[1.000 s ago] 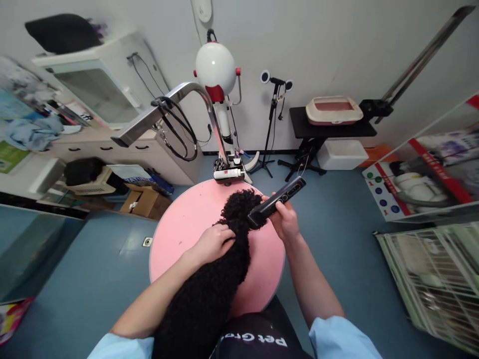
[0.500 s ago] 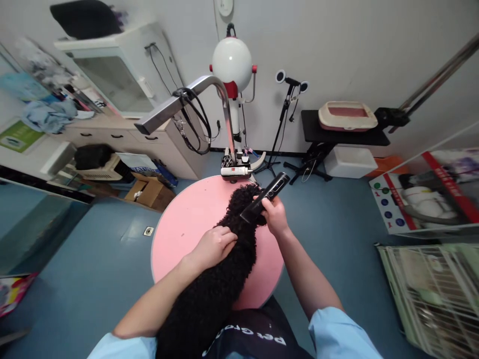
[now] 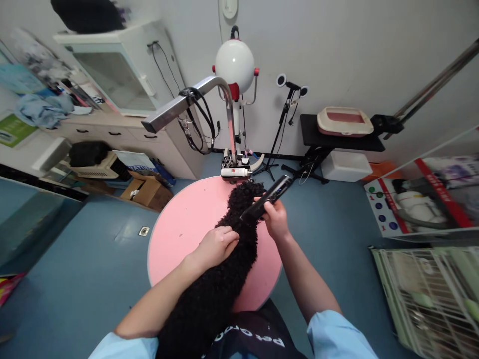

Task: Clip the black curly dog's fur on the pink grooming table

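Note:
A black curly-coated dog (image 3: pixel 213 294) stretches across the round pink table (image 3: pixel 175 234), its head at the far side and its rear against my apron (image 3: pixel 258 339). My right hand (image 3: pixel 276 215) is closed around a pair of black cordless hair clippers (image 3: pixel 267 199). The blade end points down and left at the fur behind the dog's head. On the dog's upper back rests my left hand (image 3: pixel 220 245), its fingers curled into the coat. Whether those fingertips pinch fur or skin is hidden.
Beyond the table rises a bent metal grooming arm (image 3: pixel 187 104) with a looped black cord. A holder with scissors and a white bottle (image 3: pixel 235 172) sits at its base. A round white dryer (image 3: pixel 235 65) stands behind. Wire cage panels (image 3: pixel 430 294) lie at right, an open cardboard box (image 3: pixel 149 192) at left.
The camera view has shifted slightly. My left hand has edged a little toward the clippers' blade end, and the clippers have barely moved over the dog's neck.

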### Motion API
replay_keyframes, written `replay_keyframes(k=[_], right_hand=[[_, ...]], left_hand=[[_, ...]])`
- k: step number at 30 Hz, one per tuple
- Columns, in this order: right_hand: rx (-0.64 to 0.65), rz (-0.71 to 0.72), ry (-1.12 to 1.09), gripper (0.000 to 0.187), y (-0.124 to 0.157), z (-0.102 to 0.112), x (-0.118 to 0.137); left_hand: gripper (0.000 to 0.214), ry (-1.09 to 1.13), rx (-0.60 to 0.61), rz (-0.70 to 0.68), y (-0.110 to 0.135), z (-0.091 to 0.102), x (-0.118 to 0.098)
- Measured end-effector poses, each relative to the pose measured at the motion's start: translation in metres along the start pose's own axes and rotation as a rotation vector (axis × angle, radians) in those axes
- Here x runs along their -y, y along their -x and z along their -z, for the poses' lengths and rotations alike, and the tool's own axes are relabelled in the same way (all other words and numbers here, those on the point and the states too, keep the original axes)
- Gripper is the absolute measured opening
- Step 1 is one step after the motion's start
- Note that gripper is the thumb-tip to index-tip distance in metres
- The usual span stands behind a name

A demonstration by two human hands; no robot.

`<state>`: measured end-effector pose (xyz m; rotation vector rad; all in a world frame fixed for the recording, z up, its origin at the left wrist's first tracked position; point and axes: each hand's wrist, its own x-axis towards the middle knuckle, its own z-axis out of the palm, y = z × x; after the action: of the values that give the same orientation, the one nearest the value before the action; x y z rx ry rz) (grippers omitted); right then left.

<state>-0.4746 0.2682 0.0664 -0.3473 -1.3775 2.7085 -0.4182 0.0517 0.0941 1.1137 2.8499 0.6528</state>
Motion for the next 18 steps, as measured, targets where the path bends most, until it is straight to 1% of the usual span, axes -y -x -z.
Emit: replay_keyframes(k=[2,3,4,5,7,8,9,10,12,14,16,18], right_hand=[[-0.082,0.023,-0.198,0.027,0.004,0.003,0.007],[-0.083,-0.018,-0.283,0.025,0.006,0.005,0.010],[-0.038,-0.111,-0.339,0.024,0.009,0.006,0.013],[0.046,-0.248,-0.359,0.024,0.012,0.005,0.014],[0.229,-0.535,-0.322,0.025,0.015,0.000,0.010],[0.275,-0.612,-0.290,0.025,0.013,-0.003,0.006],[0.269,-0.621,-0.262,0.023,0.009,-0.006,0.001],[0.219,-0.570,-0.244,0.020,0.002,-0.008,-0.002],[0.049,-0.372,-0.251,0.015,-0.016,-0.008,-0.004],[-0.106,-0.193,-0.296,0.015,-0.034,0.000,0.003],[-0.169,-0.113,-0.339,0.019,-0.044,0.012,0.013],[-0.173,-0.112,-0.354,0.021,-0.044,0.023,0.021]], left_hand=[[0.021,0.014,-0.003,-0.001,-0.003,-0.001,0.001],[0.021,0.011,0.005,-0.007,-0.005,-0.001,0.001],[0.021,0.003,0.019,-0.013,-0.007,-0.001,0.001],[0.022,-0.007,0.035,-0.018,-0.009,-0.001,0.000],[0.023,-0.018,0.068,-0.019,-0.012,-0.001,-0.002],[0.024,-0.016,0.080,-0.016,-0.013,-0.001,-0.004],[0.025,-0.008,0.087,-0.012,-0.012,-0.001,-0.005],[0.025,0.004,0.089,-0.006,-0.012,-0.002,-0.007],[0.025,0.043,0.089,0.011,-0.009,-0.001,-0.008],[0.023,0.123,0.095,0.046,-0.010,0.003,-0.006],[0.020,0.239,0.098,0.140,-0.023,0.009,0.003],[0.021,0.319,0.041,0.310,-0.049,0.014,0.016]])
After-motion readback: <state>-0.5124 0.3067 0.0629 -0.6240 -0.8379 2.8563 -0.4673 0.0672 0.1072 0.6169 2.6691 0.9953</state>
